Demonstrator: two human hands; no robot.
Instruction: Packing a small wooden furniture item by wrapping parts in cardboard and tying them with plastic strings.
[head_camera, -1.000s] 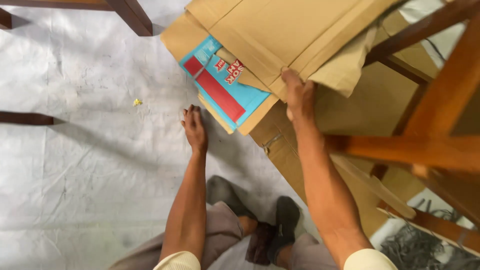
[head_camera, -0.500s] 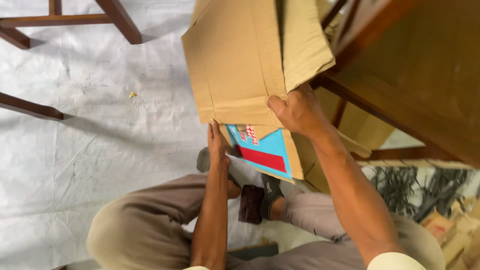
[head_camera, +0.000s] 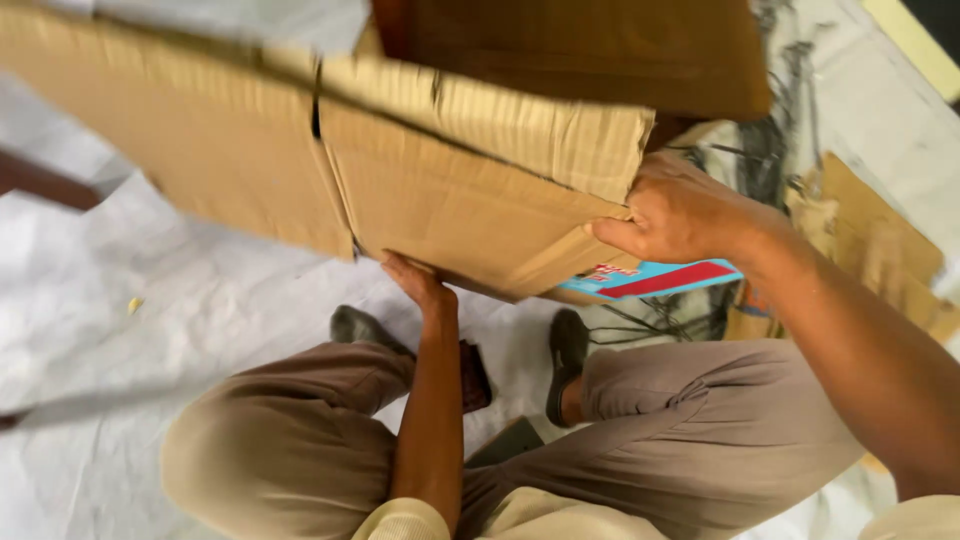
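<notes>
A workshop: flattened cardboard (head_camera: 430, 190), white floor sheeting (head_camera: 120, 300), wooden frames (head_camera: 40, 180).

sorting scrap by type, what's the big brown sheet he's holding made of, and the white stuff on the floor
The big brown sheet looks like corrugated cardboard: matte tan, fine ribbing, scored folds, frayed edges. The left hand props its lower edge and the right hand grips its corner. The white floor covering seems to be thin paper or plastic sheeting, judging by its soft wrinkles and creases; which one is unclear.

The big cardboard box (head_camera: 420, 170) is filling the space in front of me, blocking any reach forward. My knees (head_camera: 280, 440) are crowding the room below it. Open white floor sheet (head_camera: 130, 330) is lying free to my left, just past my left hand (head_camera: 420, 285).
</notes>
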